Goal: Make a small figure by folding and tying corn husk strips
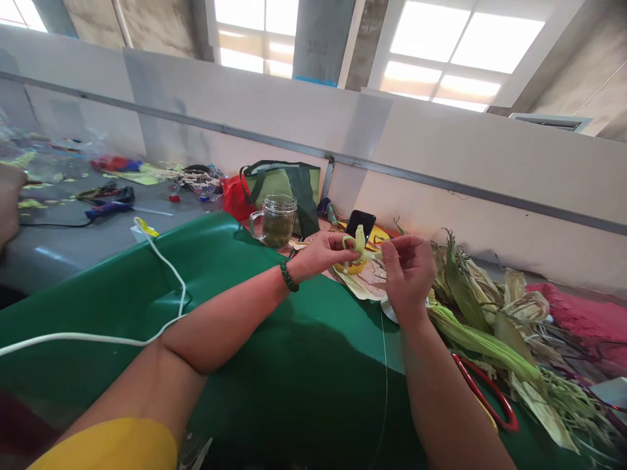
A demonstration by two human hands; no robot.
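Right of the clear glass handled mug [278, 223], your left hand [322, 253] pinched the small pale-green folded husk piece [360, 240], seemingly light, soft, tearable, best gripped at its base; your right hand [410, 269] curled just beyond, its pinch unclear.

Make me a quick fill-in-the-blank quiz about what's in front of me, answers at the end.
1. The left hand pinches a pale piece of corn husk, and its wrist wears a beaded ____.
2. The heap of husks lies to the ____ of the right hand.
3. The cable across the green sheet is ____.

Missing words: bracelet; right; white.
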